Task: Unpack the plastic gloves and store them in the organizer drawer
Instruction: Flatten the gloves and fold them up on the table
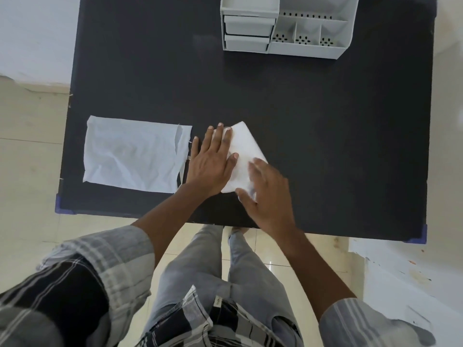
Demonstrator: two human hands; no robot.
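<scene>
A folded bundle of thin white plastic gloves lies near the middle of the matte black worktop, roughly triangular, its long axis running near to far and its point aimed far. The left hand presses flat on its left side, grip released; the right hand lies blurred over the near right corner, fingers straight. A flat, crinkled translucent wrapper lies left. A white plastic organizer with two closed drawers stands far right.

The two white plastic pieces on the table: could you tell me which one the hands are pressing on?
The folded piece nearer the table's middle; the left hand and right hand lie on it. The flat bag lies untouched.
</scene>
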